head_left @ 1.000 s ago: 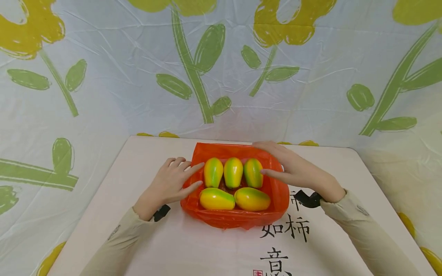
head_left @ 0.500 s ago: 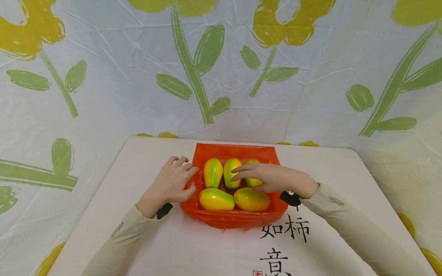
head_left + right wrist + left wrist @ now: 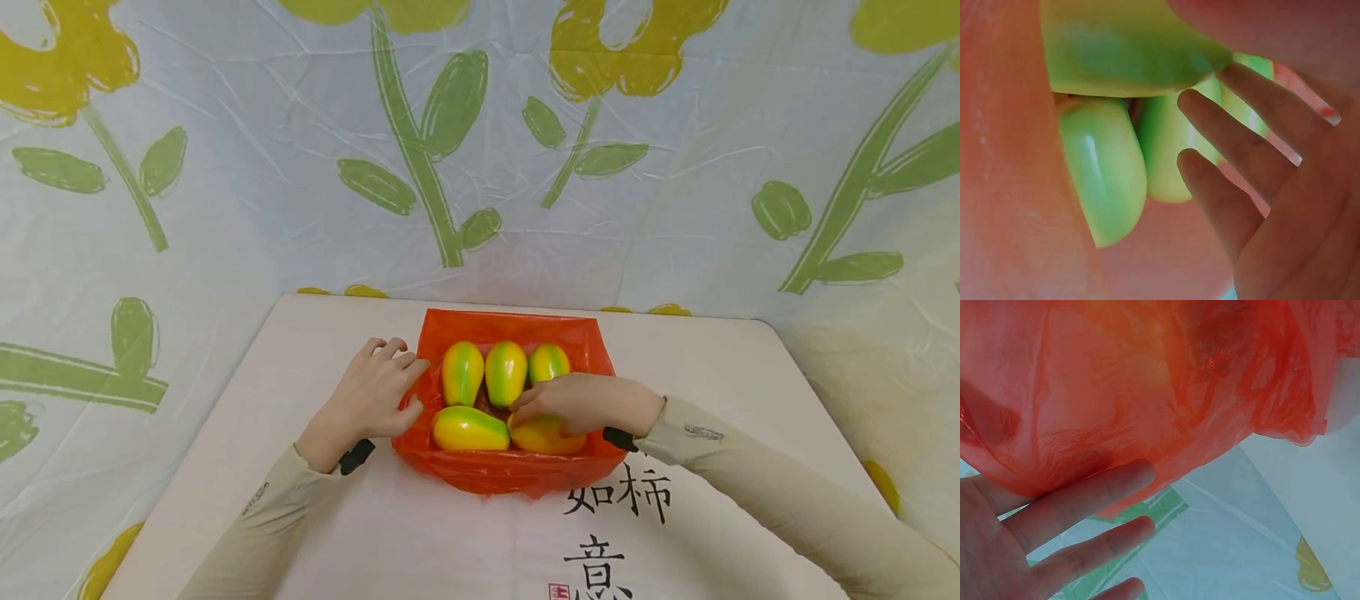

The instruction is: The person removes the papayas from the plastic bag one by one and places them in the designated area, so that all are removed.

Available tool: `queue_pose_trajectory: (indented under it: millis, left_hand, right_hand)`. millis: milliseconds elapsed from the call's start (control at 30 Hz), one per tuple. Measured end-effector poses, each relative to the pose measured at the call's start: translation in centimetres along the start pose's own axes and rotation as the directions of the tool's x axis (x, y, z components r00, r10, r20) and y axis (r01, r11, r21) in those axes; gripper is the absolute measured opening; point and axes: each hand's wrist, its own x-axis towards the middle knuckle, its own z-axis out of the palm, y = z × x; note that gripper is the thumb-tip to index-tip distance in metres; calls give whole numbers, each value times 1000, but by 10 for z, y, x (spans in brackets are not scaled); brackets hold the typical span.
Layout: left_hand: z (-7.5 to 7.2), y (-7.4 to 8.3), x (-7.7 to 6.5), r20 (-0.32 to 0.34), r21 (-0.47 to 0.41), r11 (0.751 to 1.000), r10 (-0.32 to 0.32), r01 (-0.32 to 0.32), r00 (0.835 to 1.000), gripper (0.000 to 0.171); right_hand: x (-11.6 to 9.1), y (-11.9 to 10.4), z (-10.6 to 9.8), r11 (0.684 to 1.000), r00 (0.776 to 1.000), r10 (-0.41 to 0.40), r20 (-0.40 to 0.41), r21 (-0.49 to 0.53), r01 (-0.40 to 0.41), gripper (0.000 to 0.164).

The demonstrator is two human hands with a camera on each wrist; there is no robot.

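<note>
In the head view a red plastic bag (image 3: 487, 475) stands wide open in the middle of the table, holding several yellow-green papayas. Three, including the back left papaya (image 3: 462, 373), line its far side; the front left papaya (image 3: 470, 429) lies sideways. My right hand (image 3: 581, 402) reaches inside, fingers and thumb round the front right papaya (image 3: 543, 437), covering part of it. The right wrist view has this papaya (image 3: 1129, 50) close beside the fingers (image 3: 1241, 144). My left hand (image 3: 375, 392) touches the bag's left side, its fingers (image 3: 1085, 500) fairly straight against the red film.
Black brush-style characters (image 3: 648, 496) and a small red seal mark the pale table (image 3: 360, 533) at the front right. A white curtain (image 3: 300, 167) with yellow flowers and green leaves hangs behind the table and along its sides.
My right hand has moved left and down from the bag's right rim onto the front right papaya. The left hand's fingers have drawn back slightly; bag and fruit stay in place.
</note>
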Motion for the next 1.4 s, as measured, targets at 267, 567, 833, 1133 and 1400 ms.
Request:
queue_pose_trajectory:
  millis: [267, 567, 833, 1133, 1400]
  left_hand:
    - [0, -1, -1, -21, 2, 1000, -2, 2, 1000, 41]
    - [1, -1, -2, -7, 2, 1000, -8, 8, 1000, 41]
    - [2, 0, -2, -7, 13, 1000, -4, 4, 1000, 41]
    - [2, 0, -2, 1, 15, 1000, -9, 9, 1000, 41]
    - [2, 1, -1, 13, 16, 1000, -14, 14, 1000, 41]
  right_hand:
    - [8, -1, 1, 995, 990, 103, 98, 7, -104, 74]
    - [11, -2, 7, 992, 983, 125, 133, -7, -125, 70]
    - [7, -3, 10, 993, 986, 120, 112, -36, -117, 74]
    - [3, -3, 13, 992, 992, 103, 72, -73, -98, 67]
    - [0, -3, 13, 993, 996, 80, 41, -94, -76, 64]
